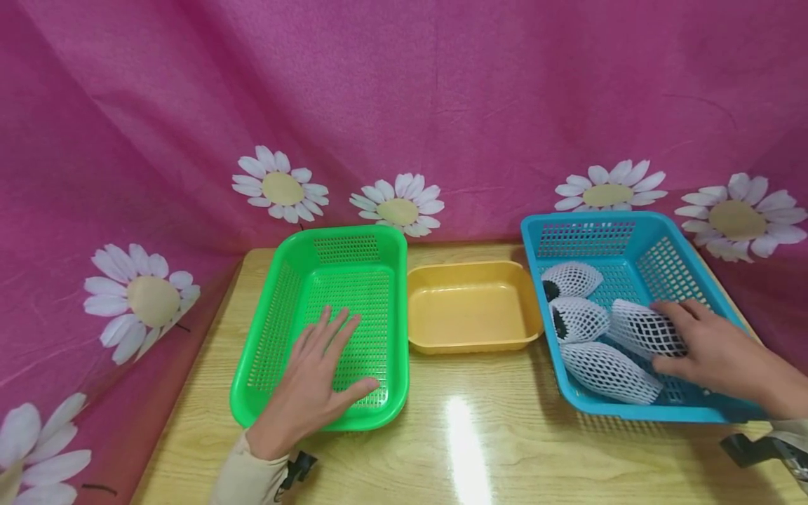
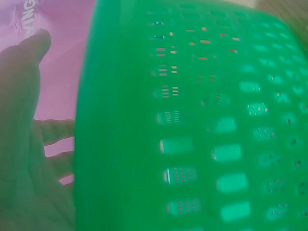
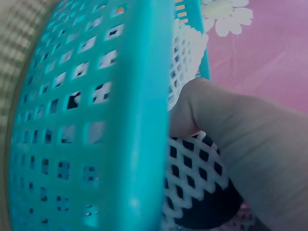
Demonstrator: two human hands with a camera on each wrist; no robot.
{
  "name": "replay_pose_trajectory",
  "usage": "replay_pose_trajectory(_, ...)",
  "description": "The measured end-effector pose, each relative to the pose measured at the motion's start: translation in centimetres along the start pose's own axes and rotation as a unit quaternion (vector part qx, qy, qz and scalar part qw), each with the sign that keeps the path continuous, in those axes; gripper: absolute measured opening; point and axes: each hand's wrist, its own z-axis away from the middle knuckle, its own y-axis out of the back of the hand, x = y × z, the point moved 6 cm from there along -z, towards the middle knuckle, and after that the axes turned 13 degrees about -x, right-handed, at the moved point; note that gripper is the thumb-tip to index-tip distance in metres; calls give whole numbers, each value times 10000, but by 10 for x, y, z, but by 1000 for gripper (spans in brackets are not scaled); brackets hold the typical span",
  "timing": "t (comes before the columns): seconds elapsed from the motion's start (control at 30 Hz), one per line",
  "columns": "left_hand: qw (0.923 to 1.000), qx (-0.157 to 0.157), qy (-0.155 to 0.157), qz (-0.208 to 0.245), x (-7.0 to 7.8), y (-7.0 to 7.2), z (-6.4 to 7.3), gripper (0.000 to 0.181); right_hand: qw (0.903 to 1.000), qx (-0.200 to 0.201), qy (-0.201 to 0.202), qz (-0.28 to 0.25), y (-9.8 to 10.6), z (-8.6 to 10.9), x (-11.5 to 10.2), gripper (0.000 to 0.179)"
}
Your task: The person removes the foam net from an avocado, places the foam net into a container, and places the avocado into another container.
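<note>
My left hand (image 1: 315, 379) hovers over the green basket (image 1: 404, 315), fingers straight and spread, holding nothing. In the left wrist view the basket's wall hides part of that hand. At the right, my right hand (image 1: 719, 351) reaches into the blue basket (image 1: 536, 280) and grips a dark, rounded item in a white foam net sleeve (image 1: 644, 326). The thumb presses on the netting in the right wrist view, where the item's smooth dark end shows bare. Beside it lie three more foam net sleeves (image 1: 609, 372), two of them with dark ends showing.
Between the baskets stands a shallow yellow tray (image 1: 473, 347). All three containers rest on a wooden table (image 1: 429, 435). A pink cloth (image 1: 467, 126) with white flowers hangs behind the table and along its left side.
</note>
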Motion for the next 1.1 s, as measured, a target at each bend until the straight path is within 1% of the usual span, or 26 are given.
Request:
replay_pose_trajectory(0.3, 9998, -2, -184, 83, 10, -5, -6, 92, 9990, 408, 5, 178, 13, 8, -14, 89)
replay_pose_trajectory(0.4, 9996, -4, -260, 124, 13, -7, -7, 92, 9983, 533, 63, 239, 17, 11, -17, 90)
replay_pose_trajectory(0.47, 9995, -37, -291, 148, 15, -9, -8, 93, 9971, 697, 117, 286, 19, 13, -20, 89)
replay_pose_trajectory(0.67, 9990, -99, -404, 180, 20, -14, -14, 92, 9900, 1295, 455, 323, 31, 18, -34, 87)
replay_pose_trajectory(0.77, 9987, -107, -462, 209, 24, -16, -16, 91, 9862, 1469, 675, 352, 35, 19, -44, 88)
replay_pose_trajectory(0.87, 9984, -78, -535, 161, 28, -17, -18, 91, 9832, 1566, 892, 297, 36, 19, -55, 93)
replay_pose_trajectory(0.97, 9982, -6, -596, 106, 33, -16, -18, 90, 9814, 1557, 1119, 135, 36, 17, -68, 97)
replay_pose_trajectory(1.1, 9975, 73, -691, 122, 42, -17, -19, 87, 9751, 1622, 1511, -18, 34, 16, -90, 92)
